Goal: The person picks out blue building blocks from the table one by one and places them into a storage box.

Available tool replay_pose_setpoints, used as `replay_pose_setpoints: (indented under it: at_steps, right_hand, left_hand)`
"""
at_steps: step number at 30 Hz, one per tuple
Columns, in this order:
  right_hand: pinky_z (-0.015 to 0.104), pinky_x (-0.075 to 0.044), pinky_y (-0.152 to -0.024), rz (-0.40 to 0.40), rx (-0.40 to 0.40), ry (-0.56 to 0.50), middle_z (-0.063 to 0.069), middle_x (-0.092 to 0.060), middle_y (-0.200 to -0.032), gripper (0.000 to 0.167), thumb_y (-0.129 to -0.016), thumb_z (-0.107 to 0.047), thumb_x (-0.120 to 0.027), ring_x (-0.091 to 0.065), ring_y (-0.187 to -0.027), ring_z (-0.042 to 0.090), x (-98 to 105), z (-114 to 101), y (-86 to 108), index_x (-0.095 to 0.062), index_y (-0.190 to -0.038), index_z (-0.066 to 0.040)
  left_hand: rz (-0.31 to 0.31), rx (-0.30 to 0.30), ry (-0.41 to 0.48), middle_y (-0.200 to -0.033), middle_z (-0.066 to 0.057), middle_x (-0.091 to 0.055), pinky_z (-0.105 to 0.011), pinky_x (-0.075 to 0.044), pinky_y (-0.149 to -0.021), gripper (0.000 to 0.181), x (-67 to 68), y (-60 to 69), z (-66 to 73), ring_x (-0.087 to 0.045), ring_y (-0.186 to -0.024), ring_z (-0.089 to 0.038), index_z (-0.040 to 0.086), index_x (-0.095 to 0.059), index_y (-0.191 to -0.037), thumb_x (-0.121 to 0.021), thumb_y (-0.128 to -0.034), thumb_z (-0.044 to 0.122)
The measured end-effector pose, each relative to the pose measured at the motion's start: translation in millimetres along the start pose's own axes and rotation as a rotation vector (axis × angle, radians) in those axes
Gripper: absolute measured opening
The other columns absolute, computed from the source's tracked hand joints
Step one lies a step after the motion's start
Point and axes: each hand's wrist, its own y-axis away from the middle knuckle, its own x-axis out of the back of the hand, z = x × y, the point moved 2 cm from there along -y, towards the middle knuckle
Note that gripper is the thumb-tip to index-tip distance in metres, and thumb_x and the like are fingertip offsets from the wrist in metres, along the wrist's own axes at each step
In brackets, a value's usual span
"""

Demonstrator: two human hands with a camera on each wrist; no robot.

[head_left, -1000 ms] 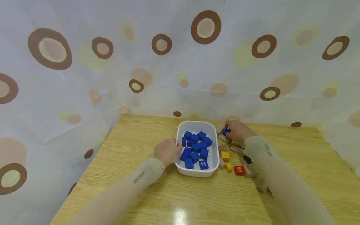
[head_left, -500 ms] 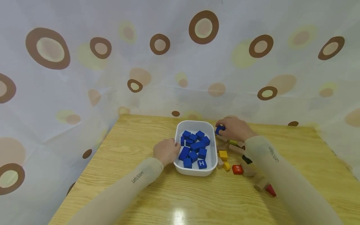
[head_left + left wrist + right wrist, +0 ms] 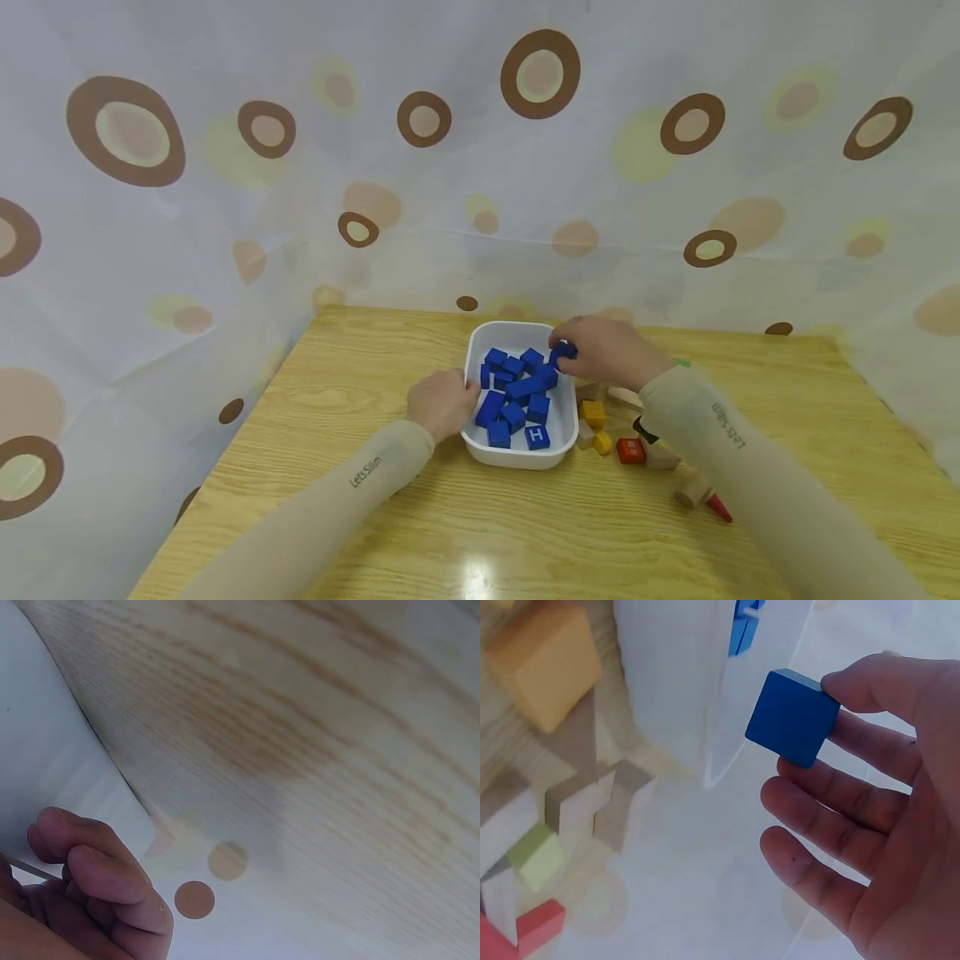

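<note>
A white plastic container [image 3: 517,458] holds several blue blocks [image 3: 512,415], one marked with a white H. My left hand [image 3: 441,405] grips its left rim, and in the left wrist view the curled fingers [image 3: 105,874] lie against the outer wall. Over the far right corner of the container, my right hand [image 3: 611,350] pinches a blue block [image 3: 793,718] between thumb and fingertips. The right wrist view shows the other fingers of that hand loosely bent below the block.
Right of the container lie loose blocks: yellow [image 3: 592,414], red [image 3: 631,451], a plain wooden cylinder [image 3: 693,490] and a red cone [image 3: 718,507], partly hidden by my right arm. A patterned sheet [image 3: 480,167] hangs behind the wooden table [image 3: 360,533].
My right hand has moved left with the blue block, from among the loose blocks to over the container's right side. The left hand has stayed at the left rim.
</note>
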Motion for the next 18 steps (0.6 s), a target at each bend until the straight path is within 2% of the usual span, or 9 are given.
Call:
replay_pose_setpoints:
  at_steps: [8, 18]
  right_hand:
    - [0.045, -0.056, -0.092, -0.056, 0.088, 0.018, 0.002, -0.071, -0.123, 0.031, -0.092, -0.030, -0.072, -0.066, -0.105, 0.022, -12, -26, -1.8, -0.071, -0.121, -0.019]
    - [0.046, -0.053, -0.098, -0.134, 0.132, 0.004, 0.001, -0.072, -0.118, 0.028, -0.093, -0.030, -0.072, -0.066, -0.108, 0.020, -30, -49, -12.6, -0.071, -0.119, -0.021]
  left_hand:
    - [0.000, 0.000, 0.009, -0.063, -0.001, -0.055, -0.030, -0.042, -0.051, 0.039, 1.2, 0.1, 0.0, -0.056, -0.054, -0.017, 0.012, -0.058, -0.076, -0.045, -0.1023, 0.039]
    - [0.010, -0.010, -0.004, -0.065, -0.002, -0.055, -0.030, -0.042, -0.052, 0.038, 1.9, 0.3, 0.0, -0.056, -0.057, -0.017, 0.013, -0.058, -0.076, -0.045, -0.1021, 0.039]
